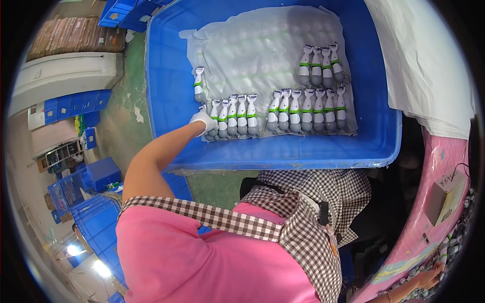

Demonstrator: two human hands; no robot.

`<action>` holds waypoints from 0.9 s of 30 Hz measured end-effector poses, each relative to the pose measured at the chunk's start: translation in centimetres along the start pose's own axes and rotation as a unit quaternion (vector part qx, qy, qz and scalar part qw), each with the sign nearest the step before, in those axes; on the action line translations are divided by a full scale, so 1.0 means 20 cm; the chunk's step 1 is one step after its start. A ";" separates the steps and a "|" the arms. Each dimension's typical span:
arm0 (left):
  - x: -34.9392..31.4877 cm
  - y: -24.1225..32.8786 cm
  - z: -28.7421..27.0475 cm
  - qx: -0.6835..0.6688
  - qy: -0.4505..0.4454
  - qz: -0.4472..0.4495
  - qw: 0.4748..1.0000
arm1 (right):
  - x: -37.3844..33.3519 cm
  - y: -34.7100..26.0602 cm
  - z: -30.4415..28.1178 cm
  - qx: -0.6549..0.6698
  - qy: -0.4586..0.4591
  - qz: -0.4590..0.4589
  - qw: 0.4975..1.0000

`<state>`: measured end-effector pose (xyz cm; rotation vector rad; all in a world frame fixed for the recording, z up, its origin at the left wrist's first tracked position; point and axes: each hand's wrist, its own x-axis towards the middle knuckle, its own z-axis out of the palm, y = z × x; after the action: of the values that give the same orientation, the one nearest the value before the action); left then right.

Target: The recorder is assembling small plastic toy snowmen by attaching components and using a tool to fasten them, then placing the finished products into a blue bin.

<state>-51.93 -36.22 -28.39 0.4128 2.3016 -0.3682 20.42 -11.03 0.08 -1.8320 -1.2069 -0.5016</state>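
My left hand (203,122), in a white glove, reaches into a blue plastic bin (283,154). Its fingers are closed around a white-and-grey bulb-ended piece with a flared top, at the left end of the nearest row. Several matching pieces (232,116) with green rings stand or lean beside it, and a single one (198,85) lies farther back. At the lower right, my right hand (428,276) is bare and appears closed on a similar piece (445,248) above a heap of them; the picture's rim partly blurs this hand.
A whitish, see-through sheet (252,50) covers a lower layer in the bin. White sheeting (424,65) hangs at the right. A small carton (445,196) sits on the pink-covered table (434,156). Blue crates (103,174) and stacked cardboard (76,36) stand to the left.
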 end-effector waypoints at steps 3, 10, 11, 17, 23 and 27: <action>-0.04 0.02 0.01 0.022 -0.013 -0.045 0.999 | -0.02 -0.01 0.00 0.015 -0.008 0.032 0.999; 0.06 -0.16 0.13 -0.070 0.009 -0.023 0.997 | -0.05 0.00 0.01 0.057 -0.029 0.102 0.993; 0.09 -0.18 0.15 -0.125 -0.012 -0.003 0.992 | -0.06 0.03 0.01 0.056 -0.027 0.104 0.993; -0.04 -0.09 0.08 -0.054 0.026 0.036 0.998 | 0.02 0.32 0.00 0.176 -0.056 0.081 0.980; 0.05 -0.21 0.12 -0.142 -0.030 0.064 0.987 | -0.05 0.27 -0.07 0.232 -0.004 0.093 0.968; -0.03 -0.06 0.09 0.161 0.063 0.160 0.972 | -0.15 0.26 -0.15 0.220 0.014 0.049 0.974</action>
<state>-50.93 -38.17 -28.97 0.9819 2.2477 -0.5663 23.97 -15.86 -2.71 -1.4884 -1.0983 -0.1814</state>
